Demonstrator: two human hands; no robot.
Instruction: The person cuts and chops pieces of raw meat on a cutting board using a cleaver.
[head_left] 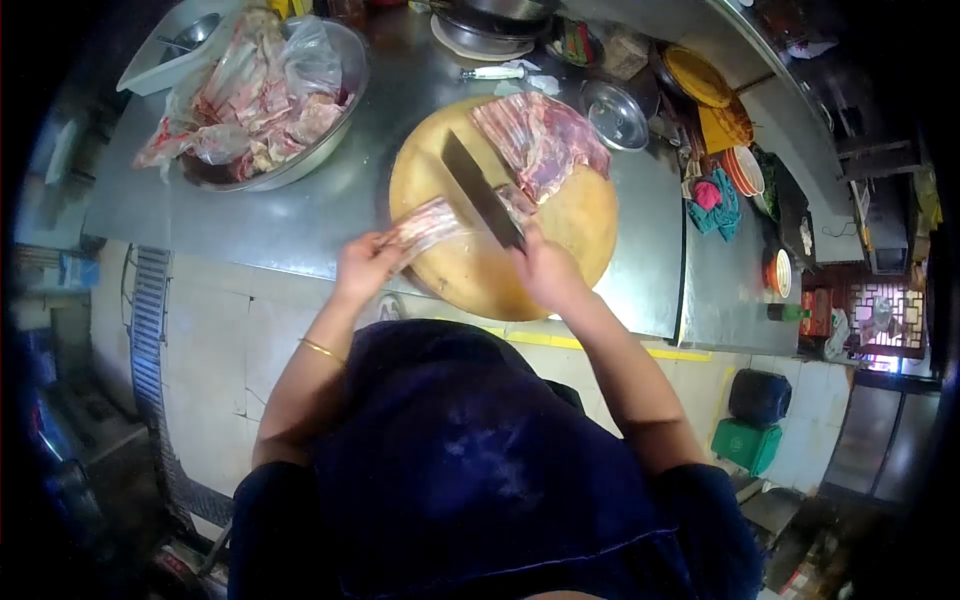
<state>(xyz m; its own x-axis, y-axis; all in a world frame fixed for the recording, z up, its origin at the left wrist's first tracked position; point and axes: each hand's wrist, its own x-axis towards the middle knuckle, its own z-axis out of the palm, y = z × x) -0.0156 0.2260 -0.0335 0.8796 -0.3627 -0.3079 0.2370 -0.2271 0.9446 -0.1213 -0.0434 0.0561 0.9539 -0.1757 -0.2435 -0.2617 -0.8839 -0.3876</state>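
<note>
My right hand [550,272] is closed round the handle of a cleaver [480,190], whose broad dark blade points up and left over the round chopping board [430,165]. In my left hand [368,265] is a strip of raw ribs [427,228], held by its lower end at the board's left edge; the strip looks slightly blurred. A larger slab of raw ribs [545,145] lies on the upper right of the board. Just right of the blade rests a small piece of meat [516,203], partly hidden by the cleaver.
A large metal basin [345,105] of raw meat and plastic bags stands at the left of the steel counter [300,225]. Behind the board are a white-handled tool [495,72] and a metal bowl [614,115]. A teal cloth [715,212] lies to the right.
</note>
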